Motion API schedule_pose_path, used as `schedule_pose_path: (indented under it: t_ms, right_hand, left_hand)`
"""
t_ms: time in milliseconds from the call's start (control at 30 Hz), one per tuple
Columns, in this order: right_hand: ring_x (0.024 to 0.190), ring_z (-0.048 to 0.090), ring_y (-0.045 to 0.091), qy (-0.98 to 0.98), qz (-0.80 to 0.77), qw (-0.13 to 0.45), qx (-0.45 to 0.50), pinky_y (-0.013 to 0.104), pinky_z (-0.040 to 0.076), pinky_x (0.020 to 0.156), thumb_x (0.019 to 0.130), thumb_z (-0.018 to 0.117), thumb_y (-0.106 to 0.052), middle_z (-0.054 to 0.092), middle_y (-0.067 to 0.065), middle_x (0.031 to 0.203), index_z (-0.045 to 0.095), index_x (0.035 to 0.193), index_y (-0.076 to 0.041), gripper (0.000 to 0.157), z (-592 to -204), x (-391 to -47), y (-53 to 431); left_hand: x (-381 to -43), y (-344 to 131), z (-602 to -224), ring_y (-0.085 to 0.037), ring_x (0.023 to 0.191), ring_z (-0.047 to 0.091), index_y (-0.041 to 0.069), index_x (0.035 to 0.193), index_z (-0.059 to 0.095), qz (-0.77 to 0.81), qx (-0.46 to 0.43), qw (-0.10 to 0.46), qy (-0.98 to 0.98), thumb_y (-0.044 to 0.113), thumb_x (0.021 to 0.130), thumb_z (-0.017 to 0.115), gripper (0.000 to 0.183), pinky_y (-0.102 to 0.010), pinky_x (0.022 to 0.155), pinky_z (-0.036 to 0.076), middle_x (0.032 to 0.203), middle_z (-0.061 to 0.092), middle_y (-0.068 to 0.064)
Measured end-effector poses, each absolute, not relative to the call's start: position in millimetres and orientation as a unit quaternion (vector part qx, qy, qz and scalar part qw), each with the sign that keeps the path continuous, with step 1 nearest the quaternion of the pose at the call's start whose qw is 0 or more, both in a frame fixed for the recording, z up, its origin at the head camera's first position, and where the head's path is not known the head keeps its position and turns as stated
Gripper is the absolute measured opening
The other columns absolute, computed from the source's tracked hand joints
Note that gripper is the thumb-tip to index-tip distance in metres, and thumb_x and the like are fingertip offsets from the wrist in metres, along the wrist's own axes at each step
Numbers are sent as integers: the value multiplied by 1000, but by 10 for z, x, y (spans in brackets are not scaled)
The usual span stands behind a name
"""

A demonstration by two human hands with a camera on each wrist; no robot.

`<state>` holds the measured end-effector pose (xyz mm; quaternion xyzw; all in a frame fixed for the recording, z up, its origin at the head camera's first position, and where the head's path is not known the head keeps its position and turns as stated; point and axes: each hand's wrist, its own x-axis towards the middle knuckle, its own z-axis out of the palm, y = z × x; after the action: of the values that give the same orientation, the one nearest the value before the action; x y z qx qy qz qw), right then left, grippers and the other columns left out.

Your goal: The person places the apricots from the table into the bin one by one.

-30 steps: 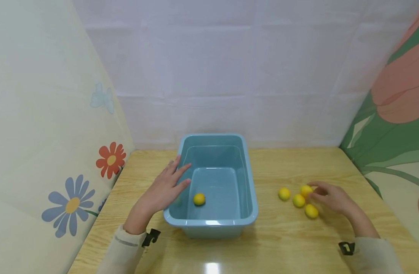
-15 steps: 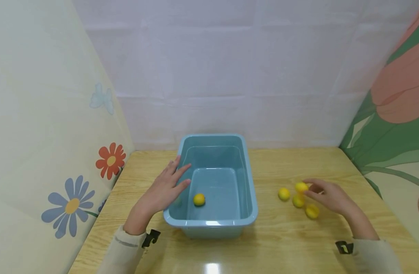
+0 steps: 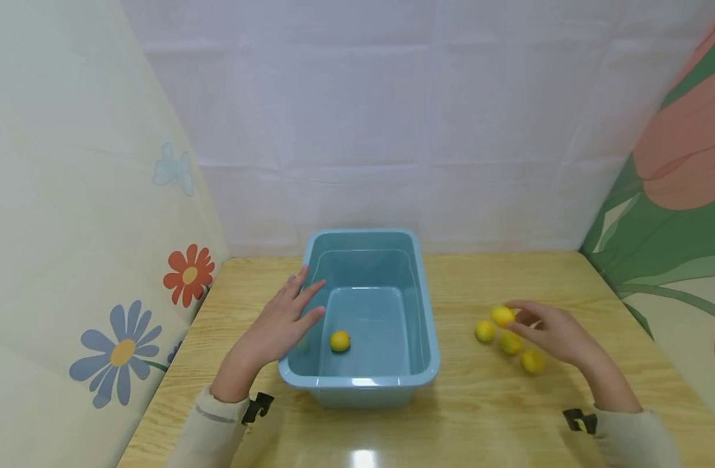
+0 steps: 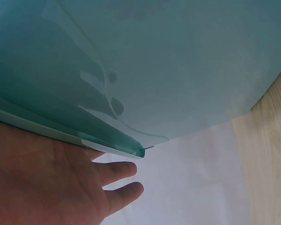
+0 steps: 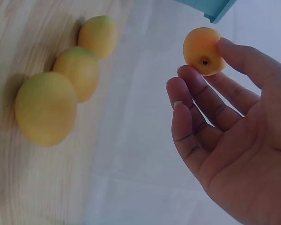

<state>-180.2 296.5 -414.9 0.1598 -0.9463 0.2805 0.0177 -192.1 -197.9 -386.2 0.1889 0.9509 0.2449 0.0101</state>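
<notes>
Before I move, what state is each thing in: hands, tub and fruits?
Blue tub, upright and uncovered on the table.
Tub fruit, lying on the tub's floor.
Right hand, pinching the held fruit.
Held fruit, clear of the table.
Three other fruits, resting on the table.
Left hand, fingers extended at the tub's rim.

"Any writing on that blue plastic tub (image 3: 360, 395)?"
"None I can read, on its rim or its outside."
"And the yellow fruits (image 3: 484, 331) to the right of the tub?"
"I make out no label or number on them."
"What about the flower-printed backdrop (image 3: 53, 214) left of the tub, or the white cloth (image 3: 346, 110) behind it?"
"No lettering, brand or sign I can read there."
</notes>
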Motion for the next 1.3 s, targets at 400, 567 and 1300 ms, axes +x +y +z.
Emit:
schedule_pose_path:
  t_ms: [400,567,1300]
  right_hand:
    - [92,65,14,-940,287,15,185,31,54,78,100,67,-29,72,-3,102,62,136,-6,44,-3981,-1812,2778]
    - [93,65,13,-936,290,27,198,31,55,79,100,67,-29,72,-3,104,63,136,-8,43,-3935,-1831,2691]
    - [95,64,11,-888,365,36,277,33,55,83,100,66,-23,72,-8,107,63,136,-17,36,-3601,-1837,2196]
  left_hand:
    - [-1919,-1985,-3870,-46,154,4,18,160,34,245,191,5,950,47,107,43,61,-76,113,16,171,3,-12]
    - [-1915,-1978,-3869,-46,154,4,18,160,33,247,189,6,951,45,108,43,60,-76,113,16,171,4,-12]
    - [-1917,-1987,-3883,-45,154,4,20,160,33,253,191,7,948,49,107,41,61,-76,113,17,171,3,-11]
